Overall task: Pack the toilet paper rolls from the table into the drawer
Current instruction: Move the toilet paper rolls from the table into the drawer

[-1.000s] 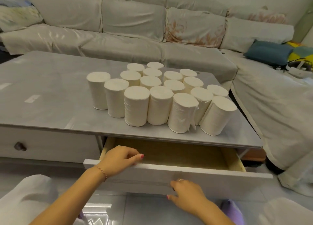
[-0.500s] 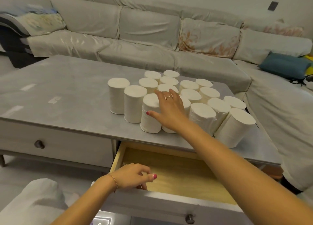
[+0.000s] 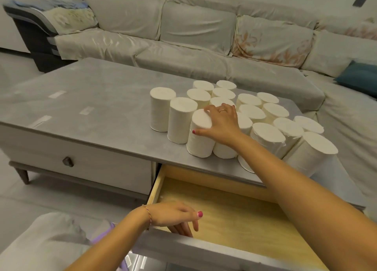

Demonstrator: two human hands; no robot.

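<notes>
The left hand [image 3: 173, 214] rests on the front edge of the pulled-out pale wooden drawer [image 3: 234, 215], fingers loosely curled over the lip, though their grip is partly hidden. The drawer's floor lies bare. Above the drawer, on the grey table [image 3: 91, 99], white coreless toilet paper rolls [image 3: 265, 115] stand upright, packed close. The right hand [image 3: 220, 122] grips the front roll [image 3: 199, 138], which tilts slightly toward the drawer.
</notes>
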